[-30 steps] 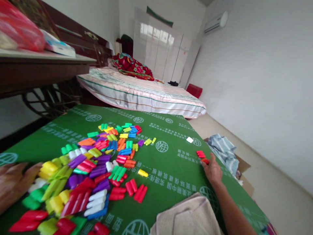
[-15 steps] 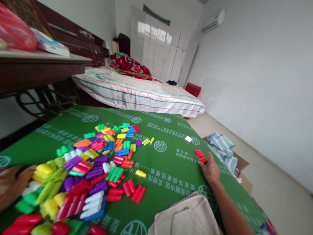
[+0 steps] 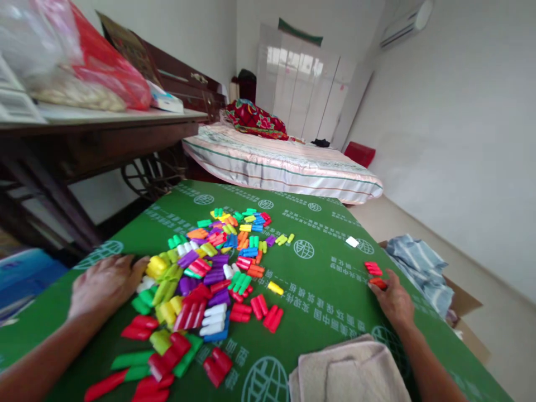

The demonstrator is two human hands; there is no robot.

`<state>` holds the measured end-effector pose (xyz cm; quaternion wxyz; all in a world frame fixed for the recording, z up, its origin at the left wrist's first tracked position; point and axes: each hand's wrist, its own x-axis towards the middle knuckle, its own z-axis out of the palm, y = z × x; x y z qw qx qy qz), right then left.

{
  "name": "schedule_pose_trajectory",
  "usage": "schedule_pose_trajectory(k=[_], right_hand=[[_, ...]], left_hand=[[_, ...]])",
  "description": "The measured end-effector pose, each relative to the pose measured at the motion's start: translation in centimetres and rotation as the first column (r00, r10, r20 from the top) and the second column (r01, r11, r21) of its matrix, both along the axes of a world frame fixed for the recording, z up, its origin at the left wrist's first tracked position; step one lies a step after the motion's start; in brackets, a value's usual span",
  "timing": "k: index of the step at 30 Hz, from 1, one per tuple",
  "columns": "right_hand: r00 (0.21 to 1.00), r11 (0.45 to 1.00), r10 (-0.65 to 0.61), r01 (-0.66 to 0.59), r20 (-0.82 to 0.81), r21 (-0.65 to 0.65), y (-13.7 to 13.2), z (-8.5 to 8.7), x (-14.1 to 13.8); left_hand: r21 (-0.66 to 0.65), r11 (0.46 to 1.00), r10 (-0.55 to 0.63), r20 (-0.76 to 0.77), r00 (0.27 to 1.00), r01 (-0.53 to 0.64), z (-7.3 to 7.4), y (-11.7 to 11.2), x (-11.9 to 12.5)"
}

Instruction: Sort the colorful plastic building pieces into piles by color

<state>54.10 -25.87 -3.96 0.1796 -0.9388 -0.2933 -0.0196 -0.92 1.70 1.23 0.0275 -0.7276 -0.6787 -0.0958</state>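
"What does the right hand have?"

"On my head view, the right hand (image 3: 392, 300) is low at the right side of the green board (image 3: 310, 279), thumb and forefinger closed about an orange piece (image 3: 378, 283). I see that piece just beside a red piece (image 3: 372, 268), on the side nearer me."

"And the left?"

"The left hand (image 3: 103, 282) rests at the left edge of the heap of coloured pieces (image 3: 213, 273), fingers loosely spread, thumb by a yellow piece (image 3: 157, 265). I see nothing in its grasp, but I can't tell what is under the palm."

"What else is near?"

"I have a folded beige cloth (image 3: 349, 368) between the forearms, and a small white piece (image 3: 352, 242) beyond the red one, well apart from the heap."
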Motion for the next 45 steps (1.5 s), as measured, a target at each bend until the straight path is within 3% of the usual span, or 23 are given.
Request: schedule_pose_trajectory(k=[5, 9, 16, 23, 31, 37, 39, 42, 45], right_hand=[[1.0, 0.999, 0.018, -0.018, -0.014, -0.034, -0.1, 0.3, -0.9], [0.991, 0.992, 0.124, -0.124, -0.045, 0.019, 1.1, 0.5, -2.4], [0.949, 0.951, 0.297, -0.284, -0.111, 0.121, 6.6, 2.0, -6.7], [0.951, 0.957, 0.289, -0.281, -0.113, 0.076, 10.8, 2.7, -9.2], [0.961, 0.964, 0.267, -0.266, -0.068, 0.012, 10.8, 1.3, -9.6], [0.967, 0.966, 0.245, -0.249, 0.071, 0.067, 9.9, 1.2, -10.9], [0.942, 0.942, 0.29, -0.312, 0.168, 0.124, 9.5, 1.0, -11.7], [0.847, 0.851, 0.403, -0.486, 0.346, 0.199, 9.2, 0.2, -12.8], [0.779, 0.782, 0.495, -0.592, 0.385, 0.194, 9.1, -0.7, -13.6]], left_hand=[[-0.046, 0.998, 0.035, -0.069, 0.997, -0.038, 0.5, -0.8, 0.7], [-0.04, 0.999, 0.029, -0.05, 0.998, -0.031, 0.6, -1.2, 0.8], [-0.042, 0.998, 0.033, -0.047, 0.998, -0.035, 0.7, -1.4, 0.8], [-0.056, 0.997, 0.044, -0.047, 0.998, -0.047, 0.7, -1.1, 0.9], [-0.005, 1.0, 0.02, -0.04, 0.999, -0.02, 0.4, -1.5, 0.8], [0.005, 1.0, 0.018, -0.021, 1.0, -0.018, 0.5, -1.7, 0.9], [0.005, 1.0, 0.019, -0.011, 1.0, -0.019, 0.5, -1.8, 0.9], [0.004, 1.0, 0.024, 0.007, 1.0, -0.024, 0.5, -2.0, 0.9], [0.006, 1.0, 0.022, 0.016, 1.0, -0.022, 0.5, -2.1, 0.9]])
